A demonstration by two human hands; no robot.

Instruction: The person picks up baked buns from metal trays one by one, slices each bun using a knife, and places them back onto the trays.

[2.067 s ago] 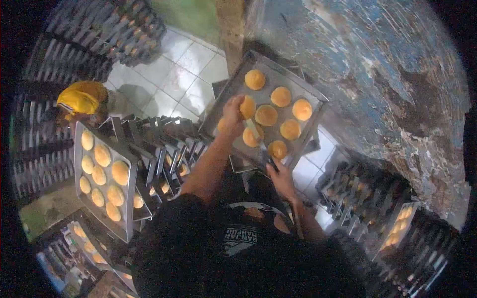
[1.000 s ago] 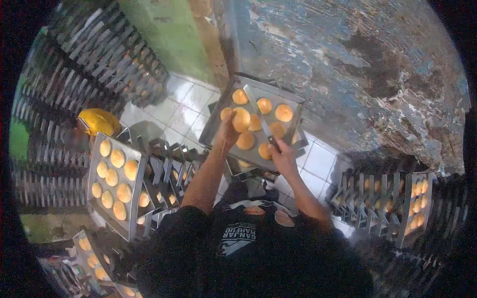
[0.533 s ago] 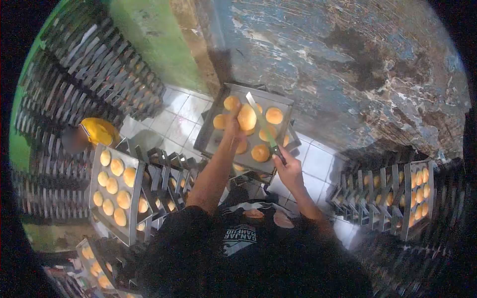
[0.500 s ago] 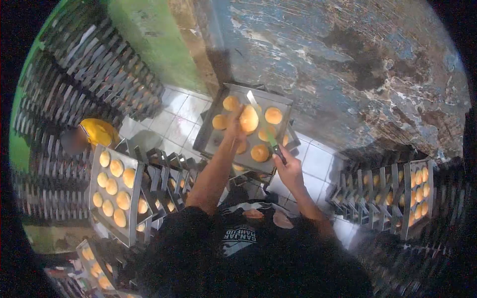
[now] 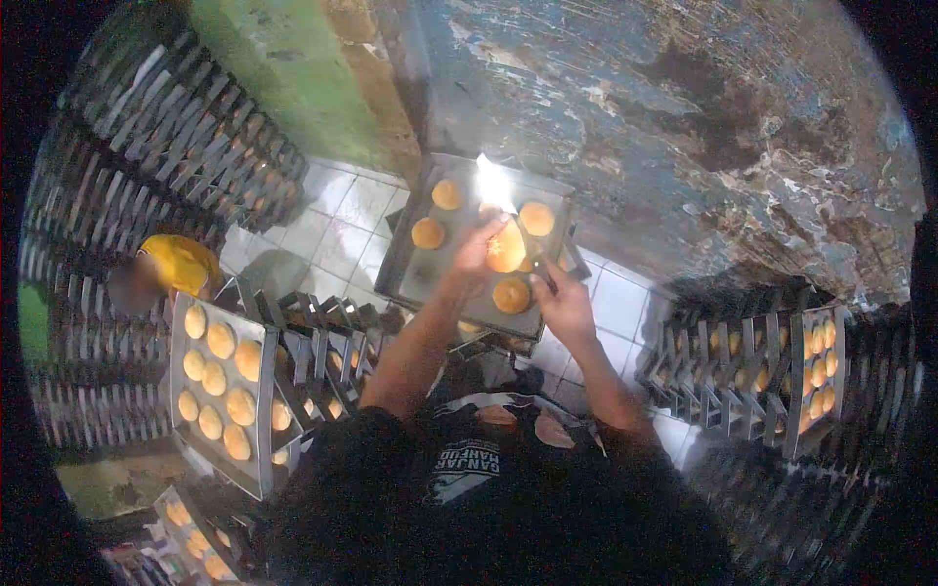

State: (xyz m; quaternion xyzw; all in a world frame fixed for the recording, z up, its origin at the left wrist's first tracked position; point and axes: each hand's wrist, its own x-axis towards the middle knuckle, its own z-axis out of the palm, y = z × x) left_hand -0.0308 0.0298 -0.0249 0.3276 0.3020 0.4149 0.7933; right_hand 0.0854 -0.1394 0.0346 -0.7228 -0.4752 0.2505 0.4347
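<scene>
Head view: my left hand (image 5: 475, 250) grips a bun (image 5: 507, 248), my right hand (image 5: 567, 305) a knife (image 5: 536, 264) aimed toward eleven o'clock; a slip could cut me.

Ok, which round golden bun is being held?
The round golden bun in the person's bare left hand; it alone is gripped; other visible buns lie on grey metal trays.

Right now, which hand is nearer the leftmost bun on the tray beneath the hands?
Left. The left hand, holding another bun, is right of the leftmost bun; the right hand, gripping the knife, is farther right.
</scene>
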